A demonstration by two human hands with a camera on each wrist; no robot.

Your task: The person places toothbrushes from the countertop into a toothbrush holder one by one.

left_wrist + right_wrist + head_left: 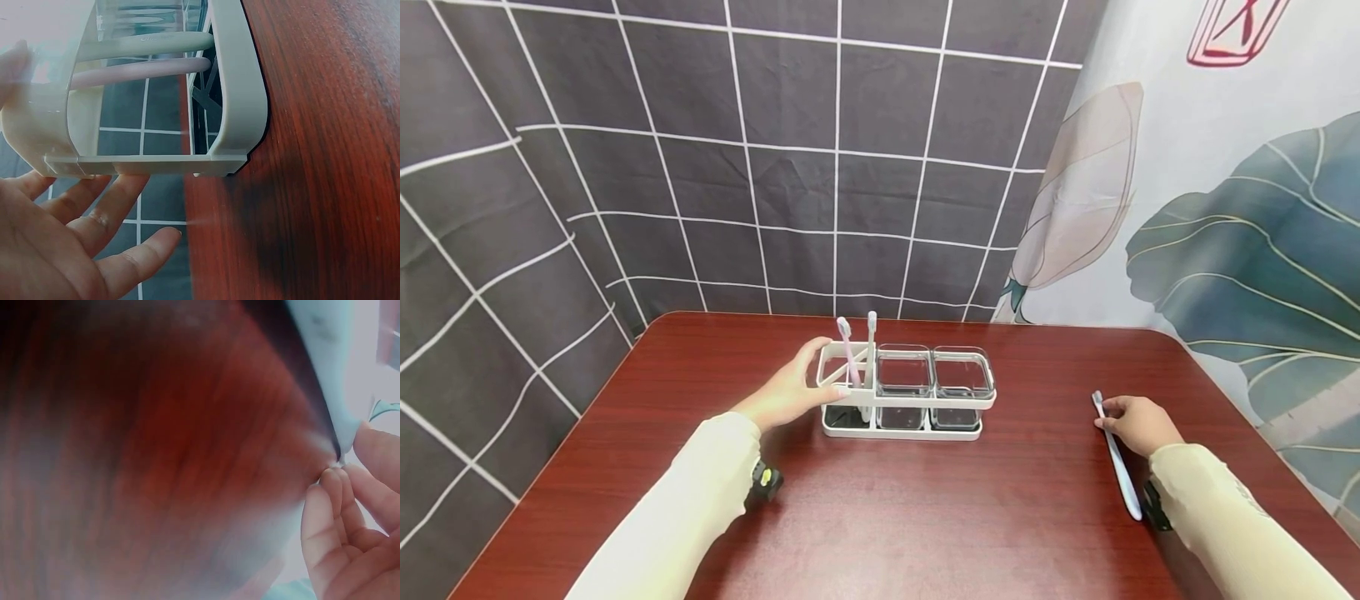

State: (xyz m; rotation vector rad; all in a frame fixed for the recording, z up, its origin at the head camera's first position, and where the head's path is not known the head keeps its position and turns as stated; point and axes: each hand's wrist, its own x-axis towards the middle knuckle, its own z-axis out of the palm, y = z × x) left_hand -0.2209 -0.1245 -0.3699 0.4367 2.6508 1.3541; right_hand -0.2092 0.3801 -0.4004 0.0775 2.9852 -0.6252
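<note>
A white three-slot holder (901,402) stands mid-table. Its left slot carries a pink toothbrush (847,350) and a white toothbrush (870,350), both upright; the other two slots hold clear cups (904,372). My left hand (797,387) rests against the holder's left end with its thumb on the top rim. In the left wrist view its fingers (119,200) lie straight under the holder's end (237,94). My right hand (1138,423) pinches a pale blue toothbrush (1117,462) lying on the table at the right. The blurred right wrist view shows curled fingers (331,506) at that toothbrush (325,356).
The red-brown table (970,508) has rounded corners and ends close behind the holder. A dark grid-patterned curtain (737,167) hangs behind and to the left, a leaf-print curtain (1240,250) to the right. Wrist cameras (765,482) sit on both sleeves.
</note>
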